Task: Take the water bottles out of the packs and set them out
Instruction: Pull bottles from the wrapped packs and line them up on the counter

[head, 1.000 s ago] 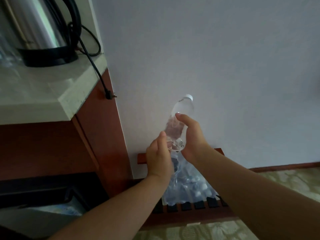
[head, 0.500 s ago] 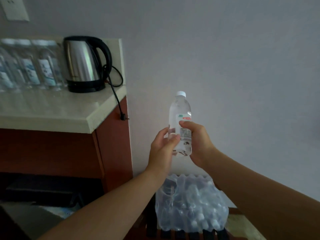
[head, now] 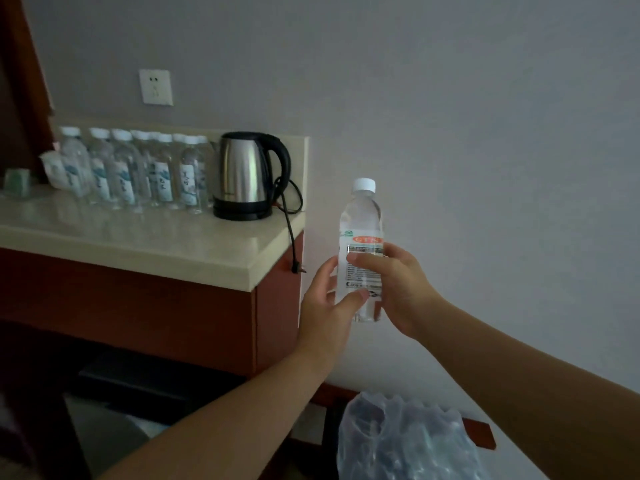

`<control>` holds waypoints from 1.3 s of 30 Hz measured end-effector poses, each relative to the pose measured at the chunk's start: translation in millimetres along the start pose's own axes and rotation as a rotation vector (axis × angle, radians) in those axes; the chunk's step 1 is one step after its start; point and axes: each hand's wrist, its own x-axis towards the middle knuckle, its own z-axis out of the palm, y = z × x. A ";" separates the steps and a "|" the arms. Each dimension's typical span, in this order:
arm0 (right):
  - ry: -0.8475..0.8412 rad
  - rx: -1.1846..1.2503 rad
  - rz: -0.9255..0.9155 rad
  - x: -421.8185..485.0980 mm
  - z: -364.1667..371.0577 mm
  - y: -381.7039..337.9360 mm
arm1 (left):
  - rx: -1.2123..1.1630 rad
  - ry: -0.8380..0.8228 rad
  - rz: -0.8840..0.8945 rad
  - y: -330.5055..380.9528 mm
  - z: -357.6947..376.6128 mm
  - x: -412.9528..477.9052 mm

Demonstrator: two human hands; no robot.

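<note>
Done: bottle row (head: 138, 171) on counter (head: 138, 237).
Held: my left hand (head: 329, 306), right hand (head: 398, 289) curl round 1 bottle (head: 362, 216).
Left: pack (head: 405, 441) looks part full.

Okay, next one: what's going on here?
A person holds one clear water bottle upright with both hands on its lower half: the right hand has its thumb across the label, and the left hand grips from the other side. The plastic-wrapped pack sits below. To the left, on the counter, a row of bottles already stands beside a steel kettle.
</note>
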 end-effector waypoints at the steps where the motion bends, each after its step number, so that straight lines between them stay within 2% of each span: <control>1: -0.006 0.003 -0.016 1.6 10.4 -3.7 | 0.006 -0.006 0.014 5.8 -8.8 3.5; 13: -0.003 -0.085 -0.111 26.2 138.2 -20.4 | 0.102 -0.015 0.131 56.4 -130.4 43.6; 24: 0.086 -0.143 -0.176 52.5 244.5 2.8 | 0.177 -0.011 0.143 75.4 -236.4 64.9; 39: 0.055 -0.087 -0.144 126.9 291.7 28.9 | 0.286 0.003 0.100 53.6 -293.2 131.5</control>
